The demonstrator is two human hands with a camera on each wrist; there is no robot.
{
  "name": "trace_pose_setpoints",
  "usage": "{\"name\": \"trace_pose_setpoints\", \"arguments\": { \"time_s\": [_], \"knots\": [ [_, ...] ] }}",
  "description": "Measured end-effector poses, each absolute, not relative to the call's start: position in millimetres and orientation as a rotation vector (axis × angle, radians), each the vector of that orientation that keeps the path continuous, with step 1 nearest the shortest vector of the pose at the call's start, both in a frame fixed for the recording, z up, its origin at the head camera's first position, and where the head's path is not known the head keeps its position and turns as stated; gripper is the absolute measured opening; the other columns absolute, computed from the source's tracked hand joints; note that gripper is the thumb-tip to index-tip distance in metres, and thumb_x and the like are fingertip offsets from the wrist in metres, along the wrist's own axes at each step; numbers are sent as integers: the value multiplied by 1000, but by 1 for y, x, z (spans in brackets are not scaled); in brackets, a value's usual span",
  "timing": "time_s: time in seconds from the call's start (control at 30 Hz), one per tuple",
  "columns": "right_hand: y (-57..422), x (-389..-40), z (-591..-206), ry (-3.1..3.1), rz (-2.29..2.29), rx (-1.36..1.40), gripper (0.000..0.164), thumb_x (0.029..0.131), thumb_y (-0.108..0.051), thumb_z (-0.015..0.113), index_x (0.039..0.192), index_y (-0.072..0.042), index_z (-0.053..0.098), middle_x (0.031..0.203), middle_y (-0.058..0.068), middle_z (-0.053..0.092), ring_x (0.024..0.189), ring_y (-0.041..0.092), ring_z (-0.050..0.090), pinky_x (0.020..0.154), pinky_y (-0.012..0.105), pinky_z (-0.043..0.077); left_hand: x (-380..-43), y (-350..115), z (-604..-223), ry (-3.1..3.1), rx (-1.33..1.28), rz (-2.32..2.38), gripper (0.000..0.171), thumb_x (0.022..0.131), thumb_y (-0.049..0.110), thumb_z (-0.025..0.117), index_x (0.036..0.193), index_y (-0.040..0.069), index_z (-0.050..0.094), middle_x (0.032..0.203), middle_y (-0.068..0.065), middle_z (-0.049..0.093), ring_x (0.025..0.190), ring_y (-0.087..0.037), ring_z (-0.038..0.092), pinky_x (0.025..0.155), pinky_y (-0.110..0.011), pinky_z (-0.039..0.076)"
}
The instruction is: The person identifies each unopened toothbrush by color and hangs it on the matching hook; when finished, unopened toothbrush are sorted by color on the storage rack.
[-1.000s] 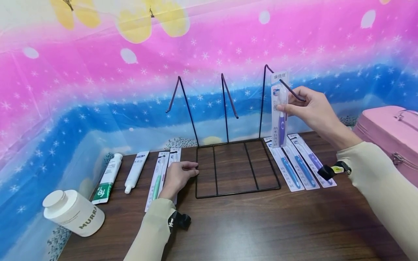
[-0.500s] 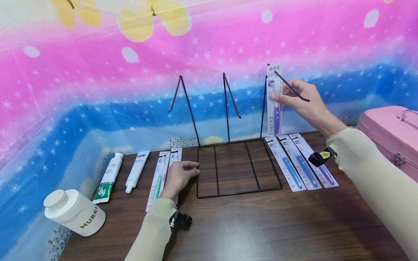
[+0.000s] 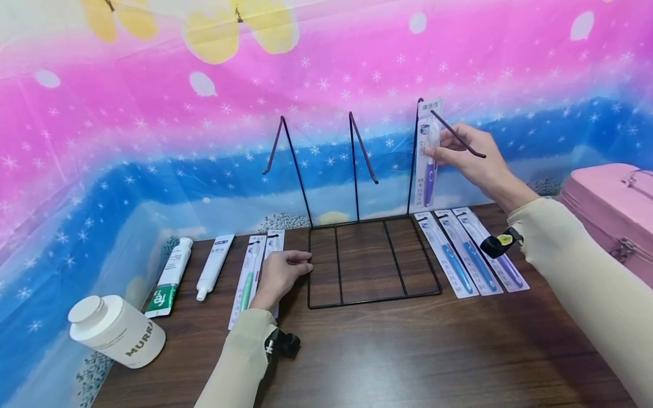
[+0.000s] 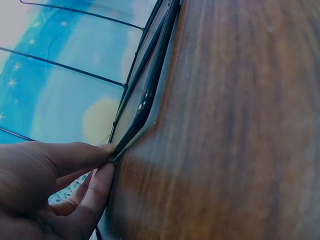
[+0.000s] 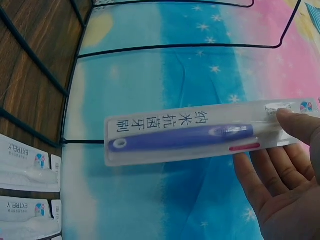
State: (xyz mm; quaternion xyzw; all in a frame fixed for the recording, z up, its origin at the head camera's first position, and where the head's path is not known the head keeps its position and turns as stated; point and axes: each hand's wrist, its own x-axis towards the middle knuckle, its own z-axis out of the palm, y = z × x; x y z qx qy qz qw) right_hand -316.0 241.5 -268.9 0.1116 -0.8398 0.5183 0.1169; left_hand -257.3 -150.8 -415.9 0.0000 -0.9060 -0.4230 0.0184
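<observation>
My right hand (image 3: 482,167) pinches a packaged toothbrush (image 3: 427,161) with a purple handle, thumb across the front and fingers behind. The pack hangs upright at the right-hand arm of a black wire display rack (image 3: 374,300). That arm's hook (image 3: 457,134) crosses in front of the top of the pack, near its hanging hole. In the right wrist view the pack (image 5: 182,142) lies across the picture over the rack's upright. My left hand (image 3: 280,277) pinches the left edge of the rack's base between thumb and fingers, as the left wrist view shows at the fingertips (image 4: 102,152).
Three packaged toothbrushes (image 3: 471,255) lie right of the rack, and two more (image 3: 247,283) lie partly under the left hand. Farther left are two toothpaste tubes (image 3: 170,275) and a white bottle (image 3: 117,331). A pink case (image 3: 607,209) stands at the right.
The right hand has moved the purple toothbrush pack left and up, back along the hook toward the upright. Over the last half second it shifts only slightly. The left hand stays on the base.
</observation>
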Motion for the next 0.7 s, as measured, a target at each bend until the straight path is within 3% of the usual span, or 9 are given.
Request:
{"name": "trace_pose_setpoints", "arguments": {
  "time_s": [0.1,0.27,0.43,0.7],
  "knots": [
    [245,-315,-271,-2466,1519,337,47,86,-42,72,118,-11,58,113,7,65,103,22,61,92,42,43,-257,-151,-416,-2812,5,-1322,21,86,15,75,107,16,76,110,-3,69,103,-22,61,84,-41,49],
    [256,-312,-278,-2395,1610,377,51,87,-35,72,127,-7,56,122,9,60,109,26,60,88,31,49,-257,-150,-415,-2808,0,-1329,21,86,15,75,107,16,76,108,-3,69,99,-21,62,82,-40,50],
    [274,-305,-291,-2317,1741,312,58,87,-31,74,133,-3,53,126,8,60,104,18,64,82,24,51,-257,-150,-414,-2807,-4,-1331,21,86,14,75,107,16,76,108,-3,69,98,-20,63,81,-39,50],
    [306,-293,-322,-2243,1817,155,58,86,-28,75,132,-1,53,113,2,65,95,13,68,76,22,52,-256,-150,-414,-2818,-2,-1313,21,86,15,75,107,16,76,110,-4,69,101,-22,62,83,-40,49]
  ]
}}
